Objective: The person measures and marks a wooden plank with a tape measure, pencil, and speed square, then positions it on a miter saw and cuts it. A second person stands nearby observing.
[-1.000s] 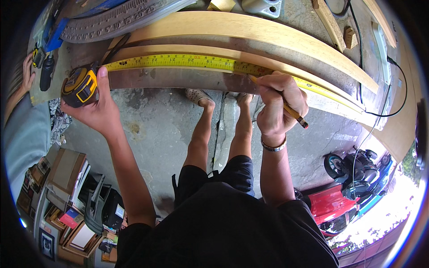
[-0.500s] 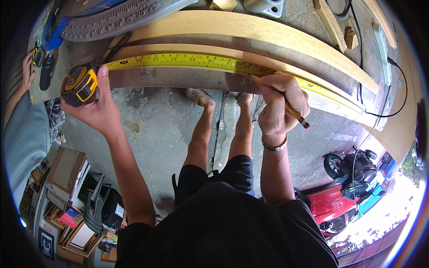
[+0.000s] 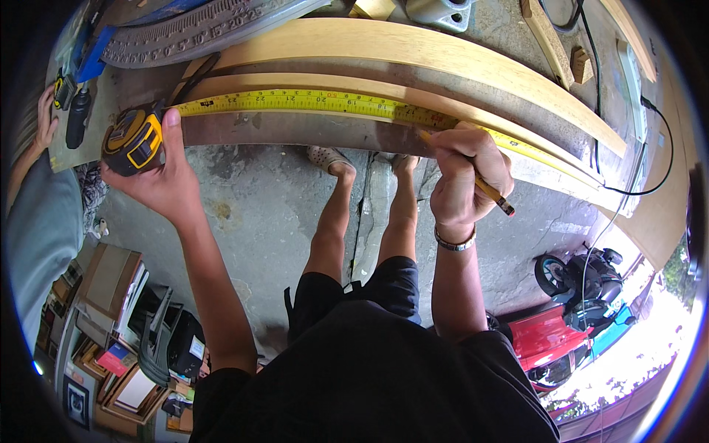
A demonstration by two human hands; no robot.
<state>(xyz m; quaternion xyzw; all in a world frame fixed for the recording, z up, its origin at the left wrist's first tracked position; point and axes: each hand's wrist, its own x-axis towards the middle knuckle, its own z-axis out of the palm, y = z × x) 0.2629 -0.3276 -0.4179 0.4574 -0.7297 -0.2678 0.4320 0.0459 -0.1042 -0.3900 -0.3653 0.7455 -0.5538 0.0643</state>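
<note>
While the left hand grips the tape measure along the near board, right hand fingers pinch a pencil; marking seems underway, needing a steady tape.

Workbench, grey worn top, front edge bowed by the lens. Lying on it: two long pale wooden boards, side by side; yellow tape blade stretched along the nearer board; grey metal scale plate at far left; small wood offcuts far right; black cable trailing over the right end.
</note>
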